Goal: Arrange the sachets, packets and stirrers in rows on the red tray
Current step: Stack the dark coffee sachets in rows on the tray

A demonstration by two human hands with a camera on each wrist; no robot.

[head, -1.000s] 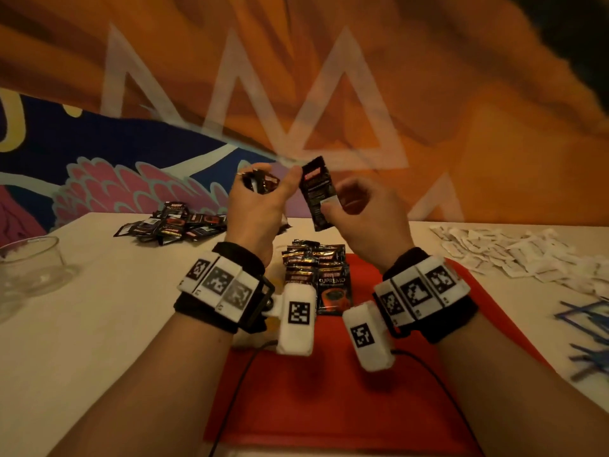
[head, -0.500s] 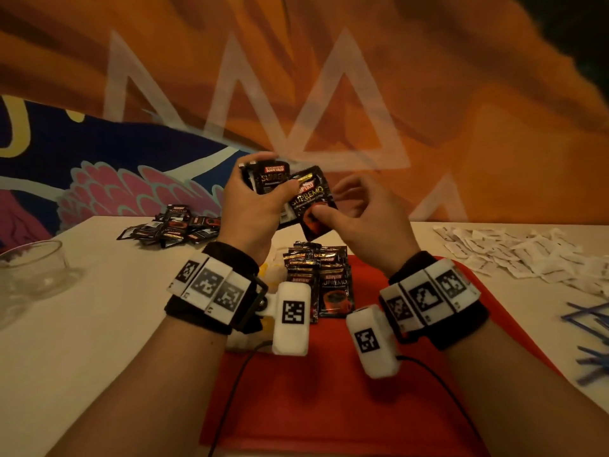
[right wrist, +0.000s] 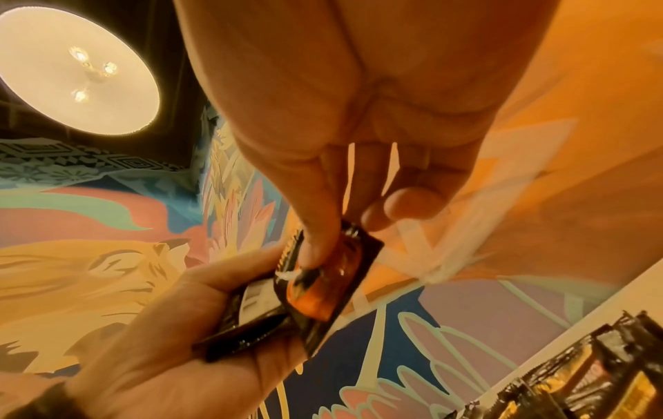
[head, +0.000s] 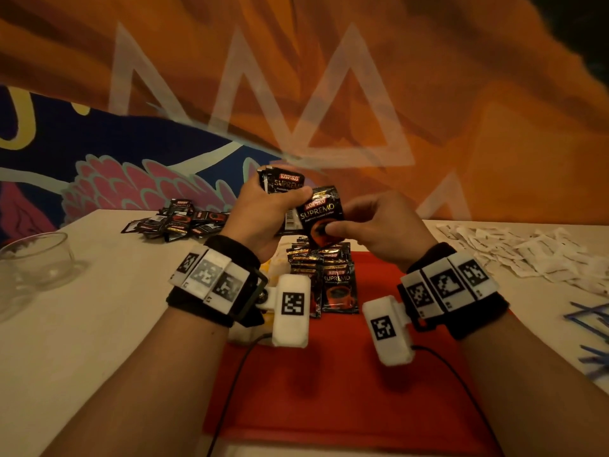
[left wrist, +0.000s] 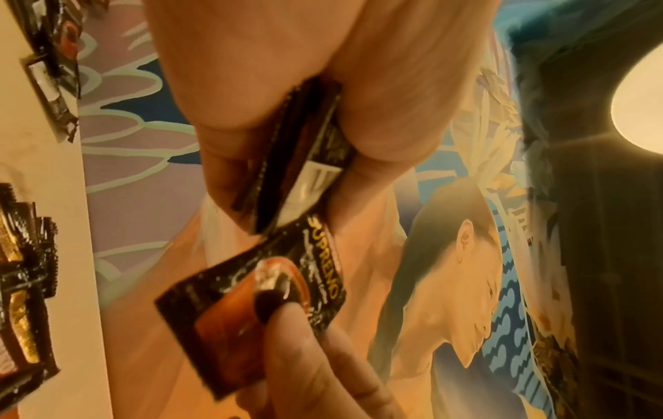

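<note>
Both hands are raised above the far end of the flat red plastic tray (head: 329, 407). The left hand (head: 260, 219) is curled round a small fan of glossy black foil coffee sachets (head: 285, 183), thumb pressed across their faces, seemingly as a supply to deal from. The right hand (head: 379, 225) pinches one black foil coffee sachet with a red cup picture (head: 321, 216) between thumb and forefinger, its other fingers loosely bent; this sachet sits just beside the left hand's fan and overlaps it, so it looks as though it is being drawn free for placing.

Directly below the hands, a row of overlapping black coffee sachets (head: 336, 285) lies on the tray, label up, which is probably why the single sachet is held label toward the person. Beyond the left hand, a loose heap of black sachets (head: 178, 221) waits on the pale bench (head: 99, 324), with a clear glass bowl (head: 39, 255) further out to that side. Outward of the right hand lie scattered white paper packets (head: 527, 252) and, nearer, thin dark blue stirrers (head: 590, 324), all off the tray.
</note>
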